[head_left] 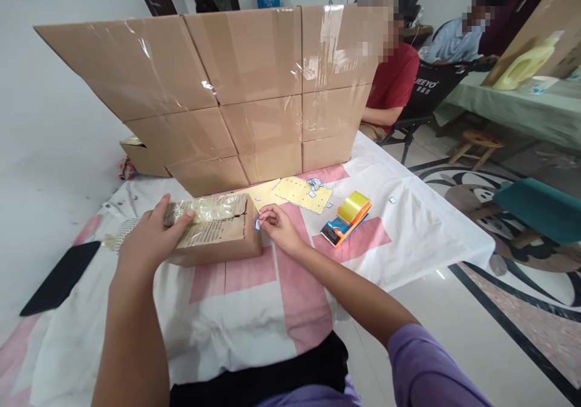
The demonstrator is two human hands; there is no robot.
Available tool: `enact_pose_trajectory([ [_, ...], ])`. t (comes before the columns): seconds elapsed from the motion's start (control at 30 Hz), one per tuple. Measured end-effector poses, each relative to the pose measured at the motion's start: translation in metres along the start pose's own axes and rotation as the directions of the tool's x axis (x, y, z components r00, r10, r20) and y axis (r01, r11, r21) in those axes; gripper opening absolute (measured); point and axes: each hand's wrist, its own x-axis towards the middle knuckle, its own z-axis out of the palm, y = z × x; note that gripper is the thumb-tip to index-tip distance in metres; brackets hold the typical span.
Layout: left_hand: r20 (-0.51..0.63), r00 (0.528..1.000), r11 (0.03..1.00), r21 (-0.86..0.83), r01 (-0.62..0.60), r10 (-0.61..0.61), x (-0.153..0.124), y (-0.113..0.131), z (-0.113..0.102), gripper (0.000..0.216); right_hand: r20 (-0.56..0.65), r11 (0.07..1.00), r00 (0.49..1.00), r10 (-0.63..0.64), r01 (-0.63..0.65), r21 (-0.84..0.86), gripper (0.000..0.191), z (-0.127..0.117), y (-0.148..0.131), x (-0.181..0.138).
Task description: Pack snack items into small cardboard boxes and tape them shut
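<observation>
A small cardboard box point(227, 248) with printed, tape-covered flaps lies on the cloth-covered table in front of me. My left hand point(152, 234) grips its left end, the thumb on the taped top and the fingers reaching over the far side. By the right end of the box, my right hand point(279, 228) is closed in a pinch on a small white sticker with a blue edge point(257, 224). Behind that hand lies a yellow sheet point(302, 194) with a crumpled scrap on it. An orange and blue tape dispenser point(347, 218) holding yellowish tape stands to the right.
A tall taped cardboard panel point(258, 56) stands across the back of the table. A dark flat object point(61, 277) lies at the left edge. Another person in a red shirt point(399, 80) sits behind the panel; a wooden stool point(476, 146) stands on the floor at right.
</observation>
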Motion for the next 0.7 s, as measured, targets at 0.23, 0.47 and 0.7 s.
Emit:
enact_pose_trajectory([
  [0.23, -0.007, 1.0, 1.0, 0.002, 0.008, -0.008, -0.003, 0.002, 0.0, 0.088, -0.041, 0.999, 0.999, -0.035, 0.035, 0.001, 0.03, 0.006, 0.001, -0.003],
  [0.47, -0.009, 1.0, 1.0, 0.001, 0.008, -0.008, -0.003, 0.003, -0.001, 0.087, -0.087, 0.998, 0.995, -0.052, 0.049, -0.046, 0.033, 0.009, -0.001, -0.006],
  [0.7, 0.006, 1.0, 0.999, 0.028, 0.023, -0.023, -0.006, 0.009, -0.003, 0.082, -0.104, 0.964, 0.988, -0.116, 0.087, -0.252, 0.011, 0.013, 0.003, -0.017],
])
